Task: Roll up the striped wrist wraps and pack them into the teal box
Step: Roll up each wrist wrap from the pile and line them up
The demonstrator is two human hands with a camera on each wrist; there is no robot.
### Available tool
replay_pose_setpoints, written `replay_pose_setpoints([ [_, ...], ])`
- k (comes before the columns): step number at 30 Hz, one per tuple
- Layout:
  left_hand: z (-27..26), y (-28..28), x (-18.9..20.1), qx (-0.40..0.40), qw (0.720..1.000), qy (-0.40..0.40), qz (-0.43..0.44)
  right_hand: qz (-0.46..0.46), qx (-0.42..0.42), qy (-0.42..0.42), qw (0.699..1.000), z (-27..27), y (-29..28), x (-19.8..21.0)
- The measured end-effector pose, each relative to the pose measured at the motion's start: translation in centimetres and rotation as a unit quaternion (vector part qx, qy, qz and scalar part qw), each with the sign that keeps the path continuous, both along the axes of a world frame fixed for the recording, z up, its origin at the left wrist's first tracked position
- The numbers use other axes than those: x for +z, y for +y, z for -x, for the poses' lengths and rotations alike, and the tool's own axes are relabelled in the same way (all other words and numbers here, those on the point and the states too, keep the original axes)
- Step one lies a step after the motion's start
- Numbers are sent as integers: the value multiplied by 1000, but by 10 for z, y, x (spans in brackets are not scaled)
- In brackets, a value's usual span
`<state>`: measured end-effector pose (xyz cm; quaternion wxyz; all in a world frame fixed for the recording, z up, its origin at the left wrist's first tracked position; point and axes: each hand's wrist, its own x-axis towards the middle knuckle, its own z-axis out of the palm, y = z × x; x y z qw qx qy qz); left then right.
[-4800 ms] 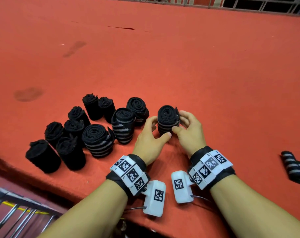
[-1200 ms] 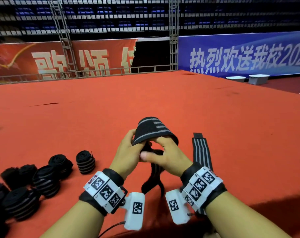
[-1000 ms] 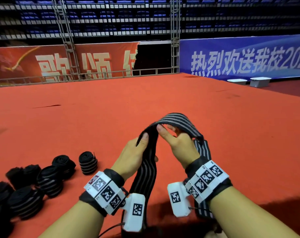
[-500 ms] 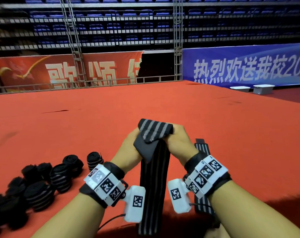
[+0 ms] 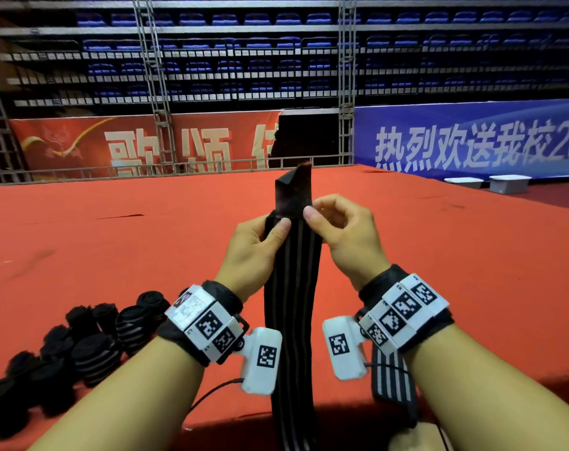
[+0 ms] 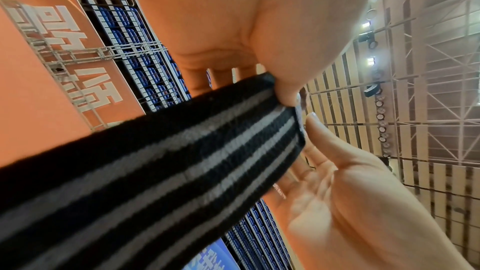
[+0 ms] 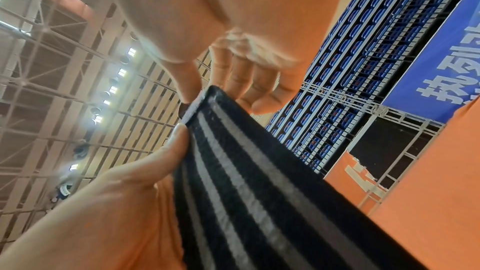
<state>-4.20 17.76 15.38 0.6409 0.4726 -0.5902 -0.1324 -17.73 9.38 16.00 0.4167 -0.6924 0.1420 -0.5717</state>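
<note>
Your fingers [image 5: 340,212] are pinching the striped wrist wrap [image 5: 291,307] near its top: left hand [image 5: 254,252] is gripping one edge, right hand [image 5: 348,236] the other. The wrap is hanging straight down over the near edge of the red carpet [image 5: 114,242], black end flap [image 5: 293,190] standing up. Rolled wraps [image 5: 91,343] are sitting left of it; another flat wrap [image 5: 394,382] is lying just right.

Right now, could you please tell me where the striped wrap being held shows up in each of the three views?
Head: striped wrap hangs at centre between left hand and right hand.
Left wrist: wrap runs from lower left to centre.
Right wrist: wrap runs from centre to lower right.
Shared landmark: blue seating.
</note>
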Motion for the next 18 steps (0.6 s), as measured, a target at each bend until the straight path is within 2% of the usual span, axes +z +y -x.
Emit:
replay_pose_setpoints([
  [2, 1, 2, 4, 0, 1000, -12, 5, 16, -3, 0, 1000, 2, 1, 8],
  [6, 3, 9, 18, 30, 996, 16, 84, 13, 23, 14, 1000, 5, 7, 14],
  [8, 3, 11, 25, 45, 994, 5, 103, 18, 32, 39, 999, 5, 10, 14],
  [12, -1, 8, 29, 83, 991, -40, 93, 24, 33, 73, 997, 6, 13, 10],
  [15, -1, 4, 26, 80, 994, -8, 67, 29, 24, 80, 996, 7, 10, 9],
  [18, 2, 2, 22, 75, 996, -8, 39, 35, 16, 82, 996, 9, 5, 11],
])
